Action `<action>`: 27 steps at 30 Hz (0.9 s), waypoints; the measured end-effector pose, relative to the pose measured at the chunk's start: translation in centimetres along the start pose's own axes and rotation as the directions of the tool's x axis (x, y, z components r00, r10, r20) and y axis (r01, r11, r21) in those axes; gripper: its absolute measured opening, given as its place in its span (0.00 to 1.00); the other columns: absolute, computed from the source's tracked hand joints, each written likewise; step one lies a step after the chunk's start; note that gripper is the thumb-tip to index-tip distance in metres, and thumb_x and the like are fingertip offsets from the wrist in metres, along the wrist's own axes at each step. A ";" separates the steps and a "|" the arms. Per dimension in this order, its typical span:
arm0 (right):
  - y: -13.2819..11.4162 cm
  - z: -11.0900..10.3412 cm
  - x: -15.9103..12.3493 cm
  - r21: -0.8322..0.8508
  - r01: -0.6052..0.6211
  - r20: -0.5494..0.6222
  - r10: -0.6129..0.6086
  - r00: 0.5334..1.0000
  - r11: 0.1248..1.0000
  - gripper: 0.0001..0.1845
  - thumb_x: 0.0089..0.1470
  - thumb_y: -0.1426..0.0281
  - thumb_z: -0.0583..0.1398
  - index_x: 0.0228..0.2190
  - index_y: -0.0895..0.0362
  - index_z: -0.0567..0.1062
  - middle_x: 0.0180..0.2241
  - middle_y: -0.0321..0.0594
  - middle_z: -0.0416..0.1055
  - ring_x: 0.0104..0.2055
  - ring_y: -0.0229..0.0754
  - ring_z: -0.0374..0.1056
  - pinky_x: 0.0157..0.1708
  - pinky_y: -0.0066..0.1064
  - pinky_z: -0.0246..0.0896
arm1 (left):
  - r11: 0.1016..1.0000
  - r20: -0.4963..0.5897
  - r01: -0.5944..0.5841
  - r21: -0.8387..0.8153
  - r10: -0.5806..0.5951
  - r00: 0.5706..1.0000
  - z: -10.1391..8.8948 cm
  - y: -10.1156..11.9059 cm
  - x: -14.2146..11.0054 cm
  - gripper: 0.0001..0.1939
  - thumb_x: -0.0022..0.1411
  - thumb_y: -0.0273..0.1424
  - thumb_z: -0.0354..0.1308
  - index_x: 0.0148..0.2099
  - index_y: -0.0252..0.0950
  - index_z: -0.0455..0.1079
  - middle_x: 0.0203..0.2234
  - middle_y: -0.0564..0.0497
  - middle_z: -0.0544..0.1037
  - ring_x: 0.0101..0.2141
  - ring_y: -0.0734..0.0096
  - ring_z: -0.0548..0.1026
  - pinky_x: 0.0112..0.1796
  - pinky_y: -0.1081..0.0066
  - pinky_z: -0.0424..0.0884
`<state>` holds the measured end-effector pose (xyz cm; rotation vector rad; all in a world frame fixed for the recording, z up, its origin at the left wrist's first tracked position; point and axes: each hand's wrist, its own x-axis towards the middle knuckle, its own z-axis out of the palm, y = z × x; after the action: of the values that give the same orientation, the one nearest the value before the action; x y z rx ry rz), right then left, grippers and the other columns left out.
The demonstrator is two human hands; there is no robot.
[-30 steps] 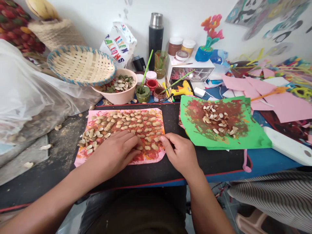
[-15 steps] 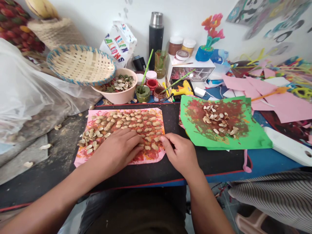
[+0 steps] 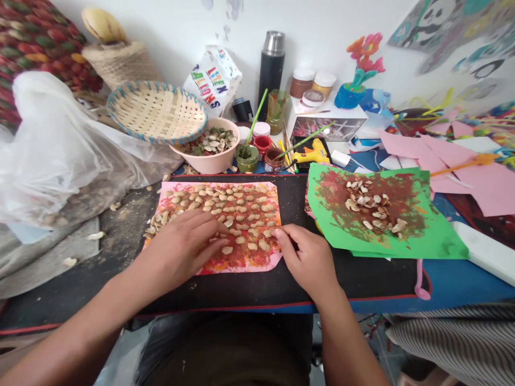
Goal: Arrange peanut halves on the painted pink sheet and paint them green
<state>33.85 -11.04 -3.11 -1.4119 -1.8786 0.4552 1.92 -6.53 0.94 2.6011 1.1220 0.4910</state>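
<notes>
Mid-frame, my left hand (image 3: 177, 249) arches, fingers parted, over peanut shells (image 3: 240, 240) on pink paper (image 3: 257, 263). My right hand (image 3: 309, 260) curls at the right edge; its grip I can't tell.

This is a craft workspace on a blue table (image 3: 446, 296) against a white wall (image 3: 169, 32) with a panda picture (image 3: 432, 21); whether it is in a home or a classroom cannot be told. Open paint jars (image 3: 247, 161), a yellow glue gun (image 3: 316, 153), pink paper offcuts (image 3: 494, 185) and fuzzy pipe-cleaner flowers (image 3: 366, 51) in a blue pot (image 3: 349, 97) show it, as do peanut shells (image 3: 264, 245) laid in rows on a paint-daubed pink sheet (image 3: 241, 264).
</notes>
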 end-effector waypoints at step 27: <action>-0.2 0.0 0.3 -0.026 -0.020 -0.004 0.019 1.000 0.999 0.21 0.84 0.62 0.60 0.36 0.51 0.86 0.29 0.39 0.85 0.29 0.46 0.82 0.35 0.32 0.72 | 0.964 -0.027 0.263 0.026 -0.263 0.965 -4.7 -6.4 -4.5 0.24 0.87 0.53 0.56 0.51 0.44 0.87 0.48 0.46 0.91 0.49 0.54 0.86 0.55 0.57 0.80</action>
<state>33.68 -10.80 -2.88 -1.4485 -1.8760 0.4389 -7.05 -5.12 1.89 2.4238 1.4657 0.4482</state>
